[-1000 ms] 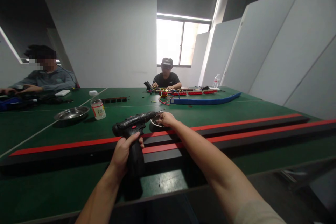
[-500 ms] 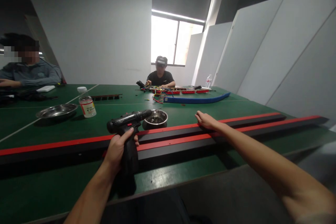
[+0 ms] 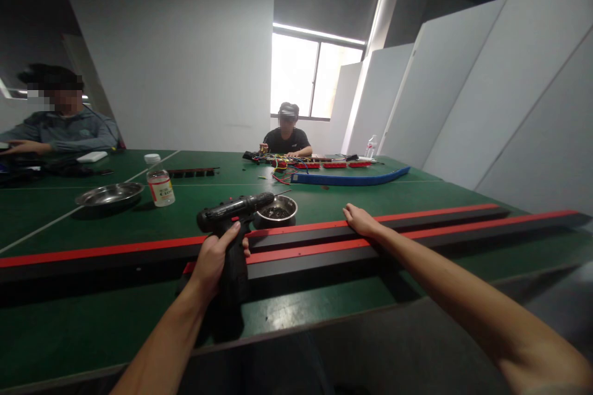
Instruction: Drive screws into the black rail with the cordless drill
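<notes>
A black drill (image 3: 235,207) is in the left hand (image 3: 214,262), whose fingers wrap round its handle; the bit points rightward from them. Near the bit, between the two hands' fingers, sits a metal bowl (image 3: 291,205) of small dark pieces. The right hand (image 3: 362,221) is at the far red-topped bar (image 3: 301,229), fingers curled narrow; I cannot tell whether they hold anything. The near red-topped bar (image 3: 319,249) lies this side of those fingers. Beyond the left fingers, leftward on the green tabletop (image 3: 92,327), stand a bottle (image 3: 160,190) and a metal dish (image 3: 111,195).
</notes>
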`<state>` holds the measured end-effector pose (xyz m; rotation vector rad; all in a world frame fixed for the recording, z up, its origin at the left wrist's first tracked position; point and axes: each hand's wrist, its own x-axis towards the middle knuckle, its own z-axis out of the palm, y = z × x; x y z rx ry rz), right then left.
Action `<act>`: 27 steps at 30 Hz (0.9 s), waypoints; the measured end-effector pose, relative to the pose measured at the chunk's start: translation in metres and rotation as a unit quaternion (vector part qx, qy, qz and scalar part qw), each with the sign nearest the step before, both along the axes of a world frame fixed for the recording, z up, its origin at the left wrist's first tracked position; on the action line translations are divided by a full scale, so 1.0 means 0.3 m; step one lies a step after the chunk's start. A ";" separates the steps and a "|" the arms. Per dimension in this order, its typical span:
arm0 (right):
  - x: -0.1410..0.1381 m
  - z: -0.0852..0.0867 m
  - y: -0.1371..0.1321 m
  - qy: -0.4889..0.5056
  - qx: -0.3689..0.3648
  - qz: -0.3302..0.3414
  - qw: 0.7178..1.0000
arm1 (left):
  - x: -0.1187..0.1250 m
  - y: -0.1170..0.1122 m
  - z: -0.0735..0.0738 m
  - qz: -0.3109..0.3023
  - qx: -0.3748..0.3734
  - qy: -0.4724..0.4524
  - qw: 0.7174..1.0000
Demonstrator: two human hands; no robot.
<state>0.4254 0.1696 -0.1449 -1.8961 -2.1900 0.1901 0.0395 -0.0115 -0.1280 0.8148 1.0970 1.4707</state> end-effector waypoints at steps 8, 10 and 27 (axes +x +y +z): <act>-0.282 -0.013 -0.043 -0.013 -0.012 0.019 1.000 | 0.006 0.000 0.006 0.006 -0.007 0.003 1.000; -0.367 -0.014 -0.061 -0.008 -0.018 0.026 0.999 | 0.005 -0.002 0.010 0.002 -0.011 0.003 1.000; -0.458 -0.018 -0.113 0.212 0.077 0.063 0.972 | -0.030 -0.022 0.011 -0.049 -0.035 0.006 0.998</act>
